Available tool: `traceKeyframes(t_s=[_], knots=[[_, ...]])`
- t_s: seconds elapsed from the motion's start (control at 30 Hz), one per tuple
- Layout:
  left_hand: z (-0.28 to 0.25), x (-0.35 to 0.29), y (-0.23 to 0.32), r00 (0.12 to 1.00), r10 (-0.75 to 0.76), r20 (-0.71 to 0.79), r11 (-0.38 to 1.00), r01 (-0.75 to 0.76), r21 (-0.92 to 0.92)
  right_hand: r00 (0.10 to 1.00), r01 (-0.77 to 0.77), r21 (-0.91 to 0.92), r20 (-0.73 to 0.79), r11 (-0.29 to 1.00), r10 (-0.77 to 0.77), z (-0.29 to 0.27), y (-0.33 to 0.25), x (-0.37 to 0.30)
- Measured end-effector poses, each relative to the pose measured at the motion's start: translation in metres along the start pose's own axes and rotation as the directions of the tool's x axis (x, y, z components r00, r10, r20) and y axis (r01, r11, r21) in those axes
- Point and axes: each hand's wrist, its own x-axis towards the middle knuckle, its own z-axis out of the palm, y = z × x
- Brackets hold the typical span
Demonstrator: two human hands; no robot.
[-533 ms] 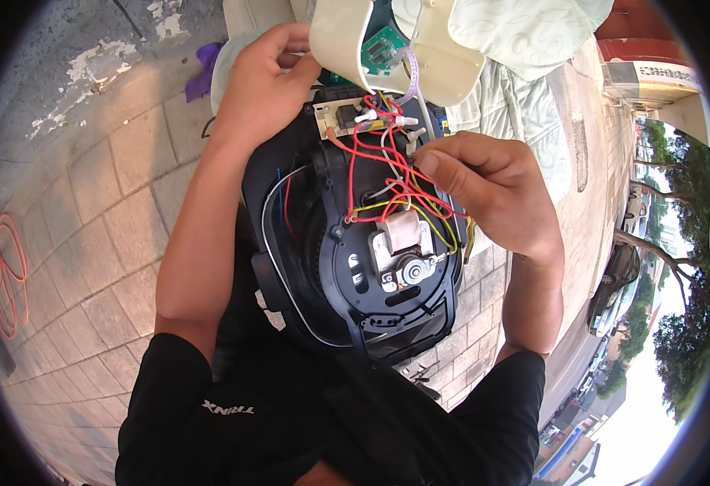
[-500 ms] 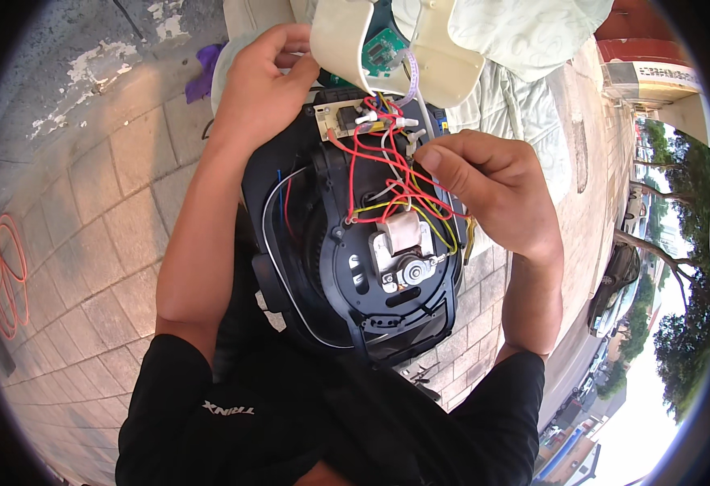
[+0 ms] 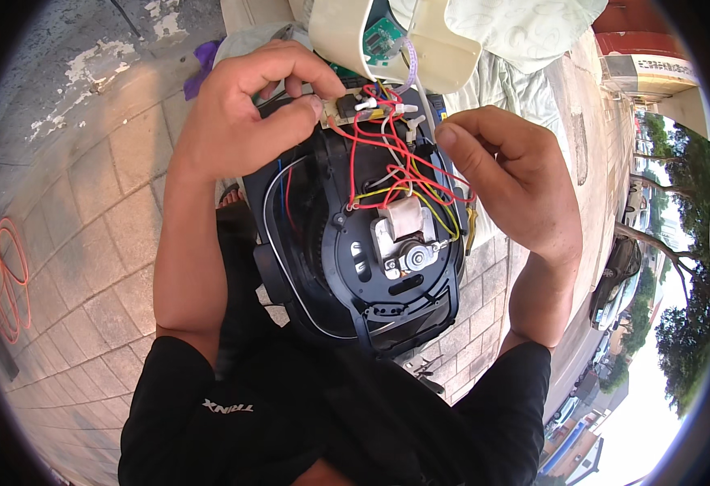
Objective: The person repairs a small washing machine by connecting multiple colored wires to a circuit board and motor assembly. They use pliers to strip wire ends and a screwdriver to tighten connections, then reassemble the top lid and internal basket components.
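A black appliance body [image 3: 347,243] lies before me with its inside exposed. A small motor [image 3: 412,255] with a silvery bracket sits on its round black housing. Red and yellow wires [image 3: 404,154] run loosely from the motor up to a small circuit board [image 3: 335,120] at the body's far end. The thumb and forefinger of my left hand [image 3: 250,109] close on the left end of that board. My right hand [image 3: 521,182] is pinched beside the wires' white connectors [image 3: 413,125]; whatever lies between its fingertips is hidden.
Beyond the body, a cream plastic cover [image 3: 444,49] holds a green circuit board [image 3: 383,40], joined by a bundled cable [image 3: 412,69]. Pale cloth [image 3: 525,40] lies under and behind it. An orange cord [image 3: 8,279] is coiled on the paving at left.
My left hand has shifted from the cream cover's edge down to the small board, its thumb and forefinger now at the board's end. My right hand has moved slightly up and right.
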Motion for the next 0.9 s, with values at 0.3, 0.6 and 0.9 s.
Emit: traceKeyframes(t_s=[0.3,0.6,0.9], knots=[[0.021,0.0,0.016,0.967,0.196,0.162,0.971,-0.214,0.102,0.982,0.186,0.062,-0.048,0.981,-0.183,0.002,0.001,-0.016],[0.011,0.002,0.018,0.953,0.286,0.099,0.948,-0.266,-0.175,0.988,0.126,0.385,0.034,0.914,-0.15,0.005,0.004,-0.009],[0.011,-0.002,0.012,0.957,0.265,0.115,0.949,-0.239,-0.205,0.983,-0.161,0.326,0.141,0.932,0.121,0.013,0.011,0.01]])
